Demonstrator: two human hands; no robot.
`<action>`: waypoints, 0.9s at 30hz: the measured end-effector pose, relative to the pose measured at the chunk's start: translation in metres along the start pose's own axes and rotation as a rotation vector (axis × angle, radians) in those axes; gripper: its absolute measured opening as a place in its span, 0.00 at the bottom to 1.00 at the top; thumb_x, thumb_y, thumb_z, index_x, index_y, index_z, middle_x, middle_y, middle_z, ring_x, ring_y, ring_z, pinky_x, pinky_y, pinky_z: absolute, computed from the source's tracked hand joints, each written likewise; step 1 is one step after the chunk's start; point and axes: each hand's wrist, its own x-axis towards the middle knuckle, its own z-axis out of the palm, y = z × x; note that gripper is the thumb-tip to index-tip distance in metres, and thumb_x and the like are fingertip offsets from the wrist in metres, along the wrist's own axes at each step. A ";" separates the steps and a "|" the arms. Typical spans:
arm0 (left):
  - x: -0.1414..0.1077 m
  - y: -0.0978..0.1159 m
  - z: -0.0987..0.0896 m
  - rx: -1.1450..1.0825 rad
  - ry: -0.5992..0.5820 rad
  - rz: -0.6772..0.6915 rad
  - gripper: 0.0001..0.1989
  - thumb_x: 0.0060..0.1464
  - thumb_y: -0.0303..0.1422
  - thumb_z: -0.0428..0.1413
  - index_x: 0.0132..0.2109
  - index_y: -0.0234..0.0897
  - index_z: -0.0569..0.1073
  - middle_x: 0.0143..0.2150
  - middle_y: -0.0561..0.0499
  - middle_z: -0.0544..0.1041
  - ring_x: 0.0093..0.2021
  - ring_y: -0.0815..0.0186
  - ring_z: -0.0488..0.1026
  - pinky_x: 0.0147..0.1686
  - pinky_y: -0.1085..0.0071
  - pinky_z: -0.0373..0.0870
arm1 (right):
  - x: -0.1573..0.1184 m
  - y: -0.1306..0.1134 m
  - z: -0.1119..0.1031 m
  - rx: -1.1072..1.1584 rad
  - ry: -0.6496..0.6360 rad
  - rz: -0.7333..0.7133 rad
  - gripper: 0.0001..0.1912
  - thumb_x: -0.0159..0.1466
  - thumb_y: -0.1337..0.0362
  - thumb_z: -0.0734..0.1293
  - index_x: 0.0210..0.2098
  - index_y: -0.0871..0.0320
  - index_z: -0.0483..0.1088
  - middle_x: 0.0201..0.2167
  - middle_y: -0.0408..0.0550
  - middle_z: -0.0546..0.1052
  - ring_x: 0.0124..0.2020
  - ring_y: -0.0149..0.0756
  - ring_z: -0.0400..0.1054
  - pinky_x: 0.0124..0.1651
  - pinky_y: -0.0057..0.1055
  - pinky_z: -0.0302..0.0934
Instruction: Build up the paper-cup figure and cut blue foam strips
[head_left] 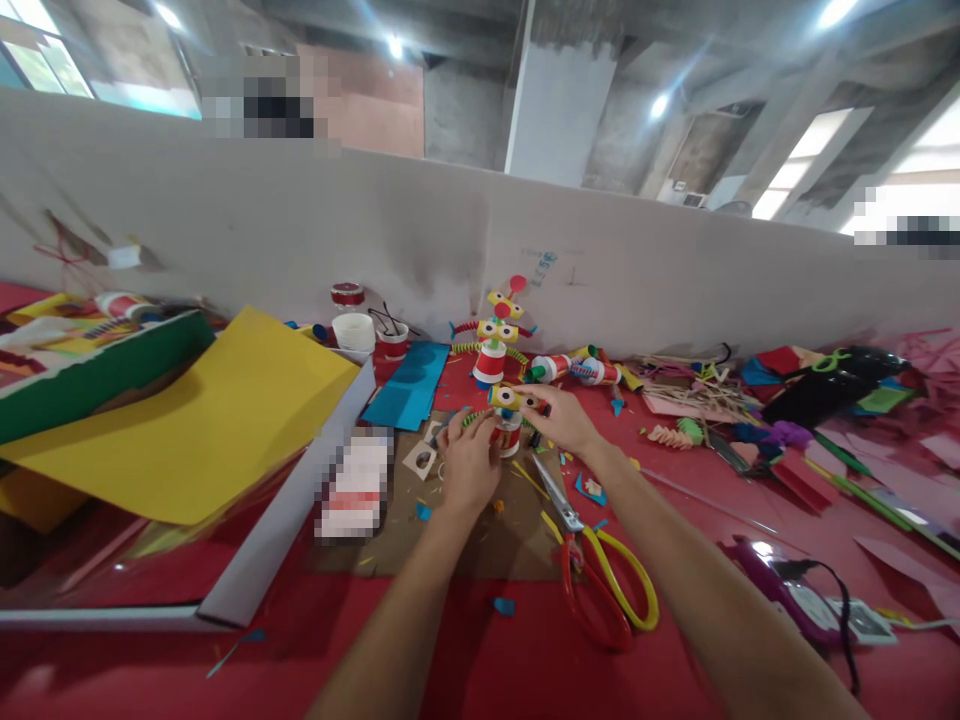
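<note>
1. A small cup figure, made of a red-and-white cup (509,436) with a yellow head (505,397) above it, stands near the middle of the view, over a brown mat (491,550).
2. The right hand (564,418) reaches in from the lower right, its thumb and index finger pinching the right end of the head; one printed eye shows between them.
3. The left hand (472,455) comes up from below, wrist raised and fingers curled around the cup's left side. Whether those fingers grip it or merely rest there cannot be told.
4. The left fingers hide part of the cup; the underside of the head and the far side of the figure are out of sight. Both forearms are cut off by the bottom edge. A pixelated pale object (352,490) left of the left hand cannot be identified.
5. Scissors (574,525) lie between the forearms, blade tips near the cup, handles past the mat's right edge.
6. Blue paper (409,388) and a taller finished figure (491,362) stand close behind the hands; a box wall (277,510) bounds the left.
7. Red tabletop (517,670) runs from the mat's near edge toward the wearer, between the forearms.
</note>
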 end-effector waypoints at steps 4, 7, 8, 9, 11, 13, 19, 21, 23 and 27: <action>-0.001 0.002 0.000 0.027 -0.025 0.012 0.18 0.54 0.28 0.50 0.51 0.41 0.72 0.54 0.44 0.73 0.60 0.49 0.57 0.54 0.50 0.51 | -0.001 0.002 0.006 -0.018 0.009 0.010 0.17 0.58 0.67 0.65 0.47 0.51 0.72 0.46 0.45 0.77 0.48 0.39 0.71 0.52 0.38 0.61; -0.001 0.001 0.001 0.016 -0.021 0.015 0.18 0.54 0.27 0.50 0.51 0.41 0.73 0.54 0.45 0.73 0.60 0.48 0.57 0.54 0.49 0.50 | -0.001 0.003 0.011 -0.027 0.030 -0.010 0.16 0.58 0.67 0.65 0.46 0.51 0.73 0.46 0.46 0.77 0.47 0.39 0.71 0.52 0.39 0.61; -0.001 0.001 0.002 0.008 -0.018 0.012 0.18 0.53 0.27 0.50 0.51 0.41 0.73 0.54 0.45 0.74 0.59 0.48 0.57 0.53 0.49 0.50 | -0.002 0.002 0.012 -0.032 0.037 -0.015 0.16 0.58 0.67 0.65 0.46 0.51 0.73 0.46 0.46 0.77 0.48 0.39 0.71 0.53 0.39 0.61; -0.002 0.000 0.002 0.000 -0.015 0.007 0.19 0.53 0.27 0.50 0.51 0.41 0.73 0.54 0.45 0.74 0.59 0.48 0.58 0.53 0.49 0.51 | -0.003 0.002 0.013 -0.039 0.045 -0.015 0.16 0.58 0.67 0.65 0.46 0.52 0.73 0.46 0.47 0.77 0.48 0.39 0.70 0.53 0.40 0.60; -0.002 0.000 0.002 -0.016 -0.009 0.000 0.19 0.52 0.26 0.50 0.51 0.42 0.73 0.53 0.45 0.74 0.59 0.48 0.58 0.52 0.49 0.51 | -0.004 0.002 0.015 -0.047 0.060 -0.007 0.15 0.58 0.67 0.65 0.45 0.51 0.73 0.46 0.47 0.77 0.49 0.39 0.70 0.55 0.41 0.59; -0.002 0.000 0.003 -0.026 -0.003 -0.002 0.18 0.53 0.27 0.51 0.50 0.43 0.74 0.53 0.45 0.74 0.58 0.49 0.58 0.52 0.49 0.52 | -0.005 0.002 0.015 -0.042 0.080 0.001 0.16 0.58 0.67 0.65 0.45 0.51 0.73 0.46 0.46 0.77 0.50 0.39 0.69 0.55 0.40 0.59; 0.009 0.016 0.009 -0.069 0.177 -0.305 0.12 0.49 0.35 0.55 0.41 0.42 0.78 0.50 0.44 0.72 0.52 0.50 0.61 0.51 0.52 0.55 | -0.004 0.007 0.011 -0.001 0.073 0.026 0.17 0.57 0.67 0.65 0.47 0.52 0.71 0.47 0.46 0.77 0.47 0.40 0.71 0.52 0.38 0.62; 0.015 0.025 0.013 -0.079 0.221 -0.393 0.12 0.47 0.36 0.57 0.40 0.41 0.79 0.48 0.43 0.71 0.51 0.50 0.61 0.50 0.51 0.56 | -0.003 0.007 0.010 0.007 0.058 0.045 0.17 0.58 0.66 0.65 0.47 0.52 0.71 0.47 0.46 0.77 0.48 0.40 0.71 0.52 0.39 0.61; 0.020 0.033 0.018 -0.076 0.243 -0.444 0.12 0.45 0.36 0.58 0.38 0.41 0.79 0.48 0.42 0.69 0.51 0.49 0.60 0.49 0.51 0.56 | -0.001 0.007 0.009 0.013 0.044 0.054 0.17 0.57 0.66 0.65 0.47 0.52 0.71 0.47 0.46 0.77 0.47 0.40 0.71 0.52 0.39 0.62; 0.026 0.040 0.028 -0.071 0.274 -0.532 0.11 0.44 0.37 0.59 0.37 0.40 0.79 0.48 0.42 0.67 0.50 0.49 0.59 0.49 0.51 0.55 | 0.002 0.004 0.008 -0.001 0.017 0.056 0.17 0.57 0.67 0.64 0.47 0.52 0.71 0.46 0.45 0.77 0.47 0.40 0.71 0.52 0.39 0.62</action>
